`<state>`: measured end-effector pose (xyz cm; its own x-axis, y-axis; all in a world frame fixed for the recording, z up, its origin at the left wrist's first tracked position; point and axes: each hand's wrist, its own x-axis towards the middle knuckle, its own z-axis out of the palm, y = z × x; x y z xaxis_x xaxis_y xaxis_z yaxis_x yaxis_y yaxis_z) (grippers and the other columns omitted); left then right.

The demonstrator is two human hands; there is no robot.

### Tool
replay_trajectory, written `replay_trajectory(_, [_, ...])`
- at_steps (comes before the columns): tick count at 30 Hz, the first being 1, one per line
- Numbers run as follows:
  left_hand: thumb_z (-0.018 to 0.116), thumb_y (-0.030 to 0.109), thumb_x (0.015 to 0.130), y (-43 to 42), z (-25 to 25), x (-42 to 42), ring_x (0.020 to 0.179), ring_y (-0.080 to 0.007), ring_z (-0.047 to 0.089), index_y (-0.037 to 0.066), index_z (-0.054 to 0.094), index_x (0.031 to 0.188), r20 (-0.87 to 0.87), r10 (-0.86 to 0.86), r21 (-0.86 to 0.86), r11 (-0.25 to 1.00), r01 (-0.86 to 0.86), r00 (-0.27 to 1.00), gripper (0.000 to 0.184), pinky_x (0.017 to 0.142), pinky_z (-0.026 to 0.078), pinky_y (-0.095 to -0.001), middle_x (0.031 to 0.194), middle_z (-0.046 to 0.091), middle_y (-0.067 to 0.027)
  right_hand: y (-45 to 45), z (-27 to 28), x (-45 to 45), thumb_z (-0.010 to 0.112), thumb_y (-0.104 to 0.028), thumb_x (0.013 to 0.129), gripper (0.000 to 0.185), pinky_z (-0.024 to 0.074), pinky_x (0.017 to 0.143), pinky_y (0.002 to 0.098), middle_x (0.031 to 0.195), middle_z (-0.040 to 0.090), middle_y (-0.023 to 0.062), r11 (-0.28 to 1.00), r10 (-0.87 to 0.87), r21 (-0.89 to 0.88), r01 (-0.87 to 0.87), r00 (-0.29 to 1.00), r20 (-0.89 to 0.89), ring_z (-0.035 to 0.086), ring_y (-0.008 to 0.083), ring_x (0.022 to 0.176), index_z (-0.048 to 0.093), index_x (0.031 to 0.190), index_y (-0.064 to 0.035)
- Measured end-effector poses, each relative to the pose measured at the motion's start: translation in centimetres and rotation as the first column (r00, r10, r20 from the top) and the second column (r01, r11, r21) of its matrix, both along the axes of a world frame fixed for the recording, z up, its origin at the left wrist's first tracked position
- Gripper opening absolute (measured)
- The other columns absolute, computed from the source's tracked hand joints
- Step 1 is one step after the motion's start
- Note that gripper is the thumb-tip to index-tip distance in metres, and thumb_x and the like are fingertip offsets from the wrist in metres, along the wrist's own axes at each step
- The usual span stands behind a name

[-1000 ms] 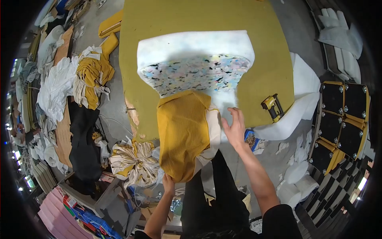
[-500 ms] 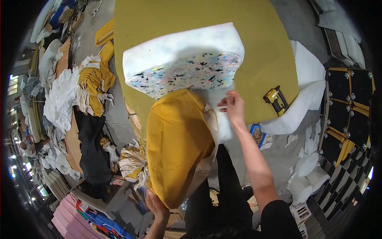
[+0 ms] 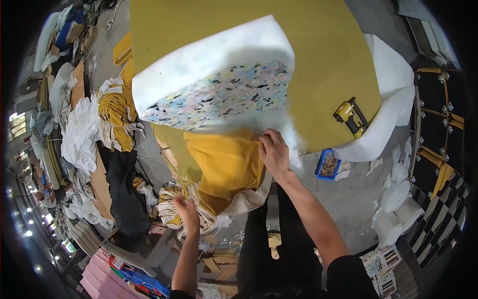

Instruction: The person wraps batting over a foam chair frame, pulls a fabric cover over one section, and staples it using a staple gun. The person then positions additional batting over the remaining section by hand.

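A yellow ribbed fabric cover (image 3: 226, 167) with a pale lining hangs over the near edge of the olive-topped table (image 3: 328, 65). At its right edge my right hand (image 3: 275, 153) pinches the fabric. My left hand (image 3: 188, 215) is off the cover, just to its lower left, with thumb and fingers apart and nothing held. Beyond the cover a foam cushion (image 3: 224, 94) rests tilted on the table, its speckled multicolour face toward me and white wadding (image 3: 214, 47) around its other sides. Part of the wadding trails down beside my right hand.
A yellow staple gun (image 3: 351, 118) lies at the table's right side, near a white wadding sheet (image 3: 391, 124). Below it is a blue box (image 3: 327, 164) of small fasteners. Fabric heaps (image 3: 117, 112) lie on the left; black panels (image 3: 430, 127) stand on the right.
My left hand has let go of the cover's lower end and moved up. The cover has dropped and lies lower and more bunched. My right hand has come down-left onto its edge.
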<state>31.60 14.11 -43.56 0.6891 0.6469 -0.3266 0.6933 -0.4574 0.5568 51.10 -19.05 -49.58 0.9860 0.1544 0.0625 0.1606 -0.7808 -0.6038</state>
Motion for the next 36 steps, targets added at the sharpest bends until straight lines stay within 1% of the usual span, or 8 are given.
replay_trajectory(4, [0.074, 0.012, 0.092, -8.5, 3.4, 15.5, 0.134, -0.0335, 0.05, 0.001, 0.05, 0.143, 0.186, -0.667, 0.366, 0.728, 0.579, 0.721, 0.058, 0.11, 0.037, -0.0426, 0.147, 0.051, -0.0192, -0.8, 2.9, 1.0, 0.067, 0.0, 0.092, 0.017, 0.0577, 0.082, 0.0344, 0.109, 0.068, 0.0108, 0.898, -0.172, 0.357, 0.256, 0.953, -0.25, 0.07, 0.0259, 0.095, 0.07, 0.109, 0.0017])
replay_trajectory(9, [0.077, 0.007, 0.09, -14.9, 0.0, 28.0, 0.11, -0.0335, 0.067, 0.005, 0.07, 0.114, 0.133, -0.95, 0.369, 0.312, 0.876, 0.283, 0.025, 0.097, 0.051, -0.0449, 0.106, 0.074, -0.0141, -3.2, 1.5, 1.2, 0.058, -0.003, 0.103, 0.013, 0.0534, 0.08, 0.0276, 0.102, 0.071, 0.0046, 0.675, -0.098, 0.517, 0.526, 0.759, -0.644, 0.068, 0.0147, 0.092, 0.069, 0.11, 0.0002])
replay_trajectory(11, [0.076, 0.004, 0.09, -16.5, 0.1, 28.3, 0.092, -0.0321, 0.069, 0.006, 0.072, 0.106, 0.158, -0.921, 0.281, 0.388, 0.878, 0.356, 0.017, 0.084, 0.054, -0.0432, 0.094, 0.074, -0.0118, -4.6, 3.0, 2.0, 0.056, -0.007, 0.106, 0.015, 0.0516, 0.08, 0.0252, 0.1, 0.067, -0.0004, 0.048, 0.297, 0.45, 0.892, 0.417, -0.859, 0.065, 0.0083, 0.089, 0.068, 0.112, -0.0028])
replay_trajectory(16, [0.075, -0.006, 0.086, -17.2, 0.8, 29.9, 0.055, -0.0249, 0.064, 0.003, 0.069, 0.096, 0.523, -0.826, 0.391, 0.454, 0.801, 0.212, 0.015, 0.052, 0.051, -0.0342, 0.075, 0.071, -0.01, -9.2, 4.4, 5.1, 0.056, -0.006, 0.104, 0.013, 0.0505, 0.075, 0.025, 0.09, 0.063, -0.0037, 0.145, 0.51, 0.646, 0.749, 0.503, -0.697, 0.062, 0.0058, 0.085, 0.067, 0.11, -0.0036])
replay_trajectory(19, [0.078, -0.006, 0.08, -19.0, 0.6, 32.9, 0.073, -0.0247, 0.066, 0.004, 0.067, 0.1, 0.476, -0.873, 0.642, 0.428, 0.636, 0.108, 0.025, 0.066, 0.051, -0.036, 0.089, 0.071, -0.0082, -9.6, 2.6, 7.6, 0.054, -0.008, 0.105, 0.016, 0.0491, 0.067, 0.029, 0.078, 0.064, 0.0025, 0.72, 0.187, 0.618, 0.316, 0.769, -0.611, 0.066, 0.0136, 0.075, 0.068, 0.109, -0.0022])
replay_trajectory(22, [0.081, 0.0, 0.073, -21.2, -2.2, 28.4, 0.102, -0.0252, 0.066, 0.004, 0.067, 0.111, 0.417, -0.868, 0.762, 0.496, 0.417, 0.271, 0.041, 0.082, 0.051, -0.0418, 0.118, 0.069, -0.0088, -7.2, -2.9, 6.8, 0.056, -0.007, 0.104, 0.014, 0.0513, 0.068, 0.0339, 0.083, 0.068, 0.0133, 0.83, -0.25, 0.429, 0.357, 0.925, -0.286, 0.071, 0.0267, 0.076, 0.068, 0.11, -0.0029])
replay_trajectory(24, [0.077, 0.005, 0.075, -22.2, -2.8, 26.2, 0.116, -0.0285, 0.064, 0.002, 0.064, 0.127, 0.361, -0.932, 0.506, 0.198, 0.84, 0.003, 0.054, 0.089, 0.051, -0.042, 0.133, 0.064, -0.0117, -7.1, -3.6, 6.4, 0.059, -0.002, 0.101, 0.011, 0.0535, 0.071, 0.039, 0.089, 0.069, 0.0194, 0.786, -0.25, 0.52, 0.333, 0.942, -0.225, 0.071, 0.038, 0.081, 0.065, 0.111, -0.0024])
replay_trajectory(36, [0.069, 0.014, 0.077, -22.5, -7.4, 27.7, 0.127, -0.0388, 0.054, 0.002, 0.05, 0.15, -0.026, -0.97, 0.224, 0.229, 0.947, 0.241, 0.077, 0.11, 0.044, -0.0497, 0.138, 0.057, -0.0194, -8.4, -7.2, 7.0, 0.063, -0.013, 0.103, 0.013, 0.0484, 0.062, 0.0427, 0.079, 0.061, 0.0178, 0.799, -0.279, 0.453, 0.395, 0.911, -0.303, 0.063, 0.0348, 0.068, 0.057, 0.101, -0.0015])
